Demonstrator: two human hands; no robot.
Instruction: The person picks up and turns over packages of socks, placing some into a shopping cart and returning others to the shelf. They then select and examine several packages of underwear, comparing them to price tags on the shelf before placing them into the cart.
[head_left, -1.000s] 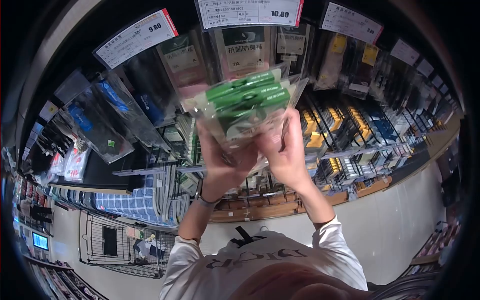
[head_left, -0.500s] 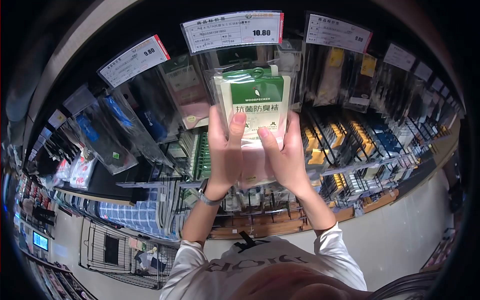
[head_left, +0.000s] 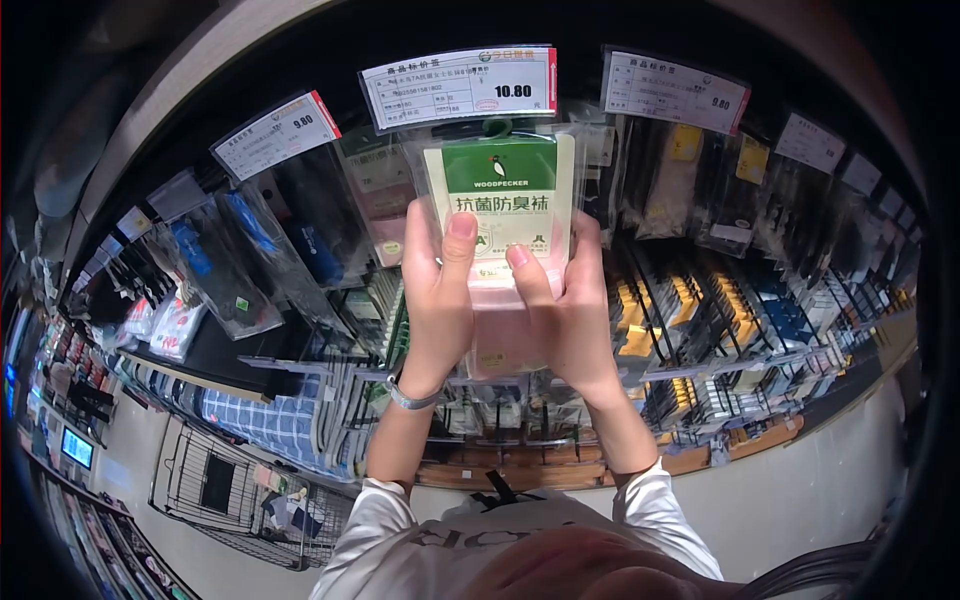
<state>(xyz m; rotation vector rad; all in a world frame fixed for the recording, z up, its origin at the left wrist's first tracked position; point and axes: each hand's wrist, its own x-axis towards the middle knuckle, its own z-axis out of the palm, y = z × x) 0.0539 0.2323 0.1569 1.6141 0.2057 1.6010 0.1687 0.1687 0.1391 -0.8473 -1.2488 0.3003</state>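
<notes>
Between my two hands is a clear-wrapped sock package (head_left: 500, 200) with a green and cream card; pink fabric shows at its lower part. My left hand (head_left: 440, 300) grips its left side, thumb lying on the front. On the right side, my right hand (head_left: 572, 310) grips it too, its thumb also pressed on the front near the card's lower edge. The fingers behind the package are mostly hidden. A green hook top shows at the package's upper edge, just under a price tag (head_left: 458, 88) reading 10.80. A similar pink package (head_left: 385, 200) hangs to the left.
More price tags hang along the rack, one (head_left: 277, 135) reading 9.80 at left. Dark packaged socks (head_left: 215, 265) hang at left, yellow-carded ones (head_left: 690, 290) at right. Below left stand a wire shopping cart (head_left: 235, 500) and blue checked fabric (head_left: 265, 415).
The package and both hands have shifted slightly left in view. The price tags sit a little lower, and the package now overlaps the hook area squarely beneath the 10.80 tag.
</notes>
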